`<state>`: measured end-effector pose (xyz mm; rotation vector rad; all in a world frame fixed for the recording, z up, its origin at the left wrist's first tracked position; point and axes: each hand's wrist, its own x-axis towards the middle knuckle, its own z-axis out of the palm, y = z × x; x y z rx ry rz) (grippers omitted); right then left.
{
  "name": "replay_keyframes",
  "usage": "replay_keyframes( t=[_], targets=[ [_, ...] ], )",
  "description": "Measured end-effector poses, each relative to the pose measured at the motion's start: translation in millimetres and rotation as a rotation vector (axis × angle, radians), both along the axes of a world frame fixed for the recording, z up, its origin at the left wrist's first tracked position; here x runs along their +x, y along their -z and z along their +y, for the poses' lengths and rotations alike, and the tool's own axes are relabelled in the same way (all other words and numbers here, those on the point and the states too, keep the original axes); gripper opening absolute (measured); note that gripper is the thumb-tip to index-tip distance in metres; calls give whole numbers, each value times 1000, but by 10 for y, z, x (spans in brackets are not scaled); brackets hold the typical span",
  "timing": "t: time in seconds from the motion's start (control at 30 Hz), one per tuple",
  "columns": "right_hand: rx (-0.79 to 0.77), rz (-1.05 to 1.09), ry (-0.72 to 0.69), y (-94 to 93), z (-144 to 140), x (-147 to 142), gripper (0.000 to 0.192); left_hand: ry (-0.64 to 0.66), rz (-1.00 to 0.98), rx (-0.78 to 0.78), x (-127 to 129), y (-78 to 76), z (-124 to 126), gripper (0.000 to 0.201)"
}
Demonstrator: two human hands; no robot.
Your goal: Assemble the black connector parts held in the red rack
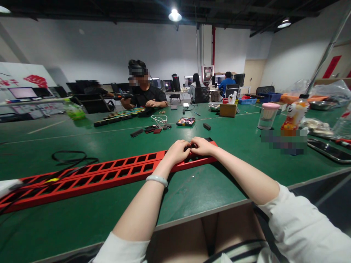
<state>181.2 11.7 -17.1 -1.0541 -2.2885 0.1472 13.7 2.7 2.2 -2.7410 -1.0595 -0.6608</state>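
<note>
We have the red slotted frame [109,185] flat on the green tabletop [192,195] — likely for steady backing — our left hand [178,151] and right hand [204,147] curled close together at its right end, whether pinching anything we cannot tell.

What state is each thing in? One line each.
Long red slotted frame: lying flat on the green table.
Bare left hand: fingers bent, at the frame's end.
Bare right hand: likewise, beside the left.
Thin black cable: loosely looped, partly across the frame.
Clear pink-lidded cup: upright, lid on.
Orange-and-white bottle: upright, cap on.
Central white ceiling lamp: lit.
</note>
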Motion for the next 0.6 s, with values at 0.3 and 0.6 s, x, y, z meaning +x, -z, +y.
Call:
replay_keyframes(
  t=[0.3,0.6],
  targets=[
    [-20,13,1,5,10,2,15,-6,-2,1,8,-4,-12,23],
    [-40,13,6,-17,-5,-5,14,-20,11,-8,17,-12,-17,22]
  ],
)
